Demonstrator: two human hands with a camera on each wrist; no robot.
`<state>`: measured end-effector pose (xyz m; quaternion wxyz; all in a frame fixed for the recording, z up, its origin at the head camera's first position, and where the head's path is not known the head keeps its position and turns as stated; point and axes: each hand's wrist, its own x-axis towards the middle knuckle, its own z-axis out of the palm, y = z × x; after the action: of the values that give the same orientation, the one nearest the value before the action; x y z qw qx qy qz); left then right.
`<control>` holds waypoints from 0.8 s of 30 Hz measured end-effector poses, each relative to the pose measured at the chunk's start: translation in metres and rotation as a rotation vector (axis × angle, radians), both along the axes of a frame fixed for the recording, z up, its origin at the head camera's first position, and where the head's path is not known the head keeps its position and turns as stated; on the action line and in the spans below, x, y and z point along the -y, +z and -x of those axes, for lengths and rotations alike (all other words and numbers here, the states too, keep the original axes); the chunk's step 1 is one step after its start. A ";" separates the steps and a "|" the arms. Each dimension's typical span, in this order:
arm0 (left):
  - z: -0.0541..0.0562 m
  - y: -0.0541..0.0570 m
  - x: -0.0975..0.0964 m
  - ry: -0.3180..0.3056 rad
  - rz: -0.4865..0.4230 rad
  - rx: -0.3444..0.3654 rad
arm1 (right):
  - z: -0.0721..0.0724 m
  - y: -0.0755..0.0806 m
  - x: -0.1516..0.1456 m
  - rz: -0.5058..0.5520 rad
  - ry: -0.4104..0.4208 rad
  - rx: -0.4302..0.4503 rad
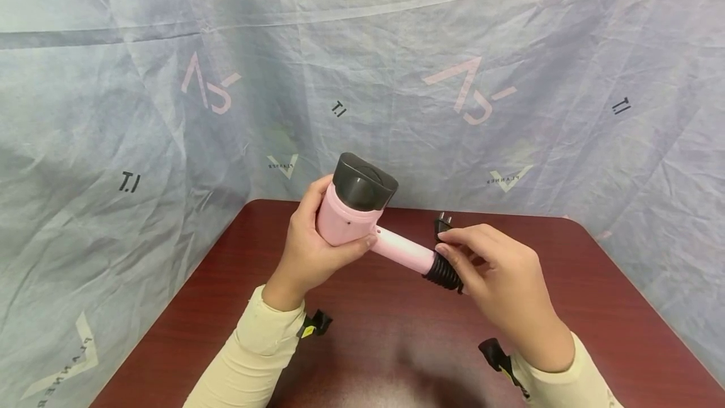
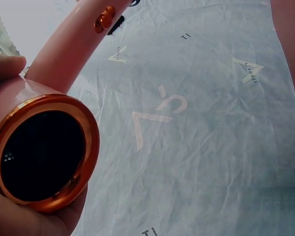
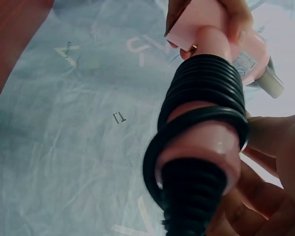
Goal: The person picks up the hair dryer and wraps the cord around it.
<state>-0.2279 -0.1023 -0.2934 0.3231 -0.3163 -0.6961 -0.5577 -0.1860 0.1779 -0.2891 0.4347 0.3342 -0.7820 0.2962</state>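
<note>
A pink hair dryer (image 1: 345, 222) with a black nozzle (image 1: 365, 184) is held above the table, its handle slanting down to the right. My left hand (image 1: 308, 250) grips the dryer's body, thumb by the handle joint. In the left wrist view the round dark back end (image 2: 44, 152) has a copper rim, and a copper switch (image 2: 105, 19) sits on the handle. A black cord (image 3: 206, 78) is coiled round the handle's lower part. Beside the coils, my right hand (image 1: 504, 276) pinches the two-pin plug (image 1: 443, 225) at its cord end, between thumb and fingers.
A dark red wooden table (image 1: 385, 339) with rounded far corners lies below the hands. Grey printed cloth (image 1: 368, 80) hangs behind it and on both sides. Small black wrist cameras (image 1: 320, 322) are strapped to both sleeves.
</note>
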 end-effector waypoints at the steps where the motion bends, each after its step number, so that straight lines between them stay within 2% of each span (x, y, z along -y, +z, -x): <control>1: 0.000 0.000 0.000 -0.001 -0.005 0.001 | 0.000 0.000 0.000 -0.013 -0.003 0.000; 9: 0.000 0.000 -0.001 0.019 -0.041 0.030 | -0.002 -0.005 0.000 -0.158 -0.008 0.057; 15: -0.002 0.000 -0.002 0.025 -0.086 0.119 | -0.003 -0.010 0.002 -0.286 -0.097 0.104; 19: -0.001 -0.001 -0.002 0.029 -0.095 0.159 | 0.001 -0.015 0.004 -0.314 -0.128 0.067; 24: -0.001 -0.001 -0.003 0.014 -0.115 0.186 | 0.007 -0.018 0.004 -0.311 -0.109 -0.023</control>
<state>-0.2271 -0.0998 -0.2946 0.2786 -0.2392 -0.6922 -0.6213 -0.1934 0.1741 -0.3069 0.4024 0.3578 -0.8303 0.1436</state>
